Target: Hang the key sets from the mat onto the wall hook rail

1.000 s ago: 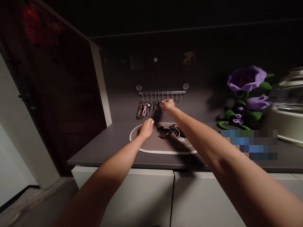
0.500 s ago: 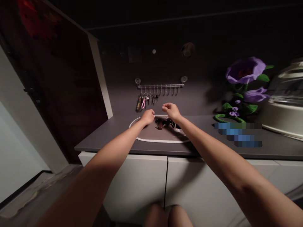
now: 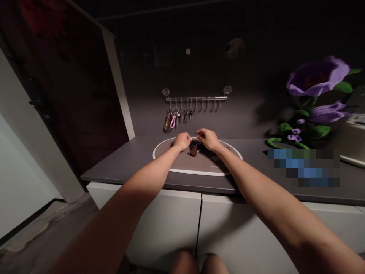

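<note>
My left hand (image 3: 183, 141) is closed just above the oval mat (image 3: 191, 164), its fingertips pressed together; whatever they pinch, if anything, is too small to make out. Close by on the right, my right hand (image 3: 210, 140) is also closed, thumb and fingers curled in toward the left hand, and anything in it is hidden. Between and below the two hands a dark brown key holder (image 3: 194, 150) lies on the brown, white-rimmed mat. Black items next to it are partly covered by my right hand and its shadow, so their kind is unclear.
A clear hook rail (image 3: 196, 99) on the wall carries several keys, a pink loop (image 3: 173, 121) and a brown tag (image 3: 167, 122) at its left end. Purple artificial flowers (image 3: 318, 78) stand on the dark counter (image 3: 119, 161) at right, near a cream appliance (image 3: 355, 139). White cabinet doors are below.
My view has shifted slightly closer to the counter. Both hands are lower relative to the hook rail, and the gap between them has narrowed. More of the black items is covered.
</note>
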The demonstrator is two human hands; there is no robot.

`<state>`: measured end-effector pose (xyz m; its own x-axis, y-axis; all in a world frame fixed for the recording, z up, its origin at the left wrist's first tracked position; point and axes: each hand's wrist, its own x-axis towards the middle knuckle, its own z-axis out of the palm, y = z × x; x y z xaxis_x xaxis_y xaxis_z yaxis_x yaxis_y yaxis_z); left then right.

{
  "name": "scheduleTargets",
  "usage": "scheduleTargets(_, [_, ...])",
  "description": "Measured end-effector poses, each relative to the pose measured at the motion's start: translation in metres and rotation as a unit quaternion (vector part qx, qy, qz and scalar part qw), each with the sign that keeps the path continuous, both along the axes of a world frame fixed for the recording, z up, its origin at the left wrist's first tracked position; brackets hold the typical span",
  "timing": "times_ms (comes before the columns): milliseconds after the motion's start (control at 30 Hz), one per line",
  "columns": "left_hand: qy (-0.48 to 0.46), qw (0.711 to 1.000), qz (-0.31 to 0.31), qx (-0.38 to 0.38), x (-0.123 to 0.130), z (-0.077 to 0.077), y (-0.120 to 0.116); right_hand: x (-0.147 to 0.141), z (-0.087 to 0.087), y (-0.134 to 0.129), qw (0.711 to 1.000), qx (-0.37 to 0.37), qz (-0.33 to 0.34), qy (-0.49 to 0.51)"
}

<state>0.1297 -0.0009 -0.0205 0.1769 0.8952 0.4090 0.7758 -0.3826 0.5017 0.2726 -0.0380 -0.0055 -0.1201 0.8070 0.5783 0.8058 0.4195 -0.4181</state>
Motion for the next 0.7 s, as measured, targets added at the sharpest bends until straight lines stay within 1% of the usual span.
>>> scheduleTargets(133, [0.002, 0.999, -0.027, -0.019, -0.005, -0.007, 0.006, 0.0, -0.001, 0.001, 1.0, -0.007, -0.01, -0.015])
scheduleTargets(367, [-0.056, 0.996, -0.055, -0.044, -0.003, -0.01, 0.006, -0.002, -0.002, 0.001, 0.999, -0.021, -0.013, -0.03])
scheduleTargets(567, [-0.124, 0.989, -0.07, -0.042, -0.003, -0.006, 0.001, -0.003, -0.003, 0.0, 0.999, -0.028, -0.02, -0.033])
scheduleTargets(700, [-0.211, 0.972, -0.092, -0.043, -0.001, 0.001, -0.003, -0.004, 0.0, -0.004, 0.998, -0.029, -0.032, -0.037])
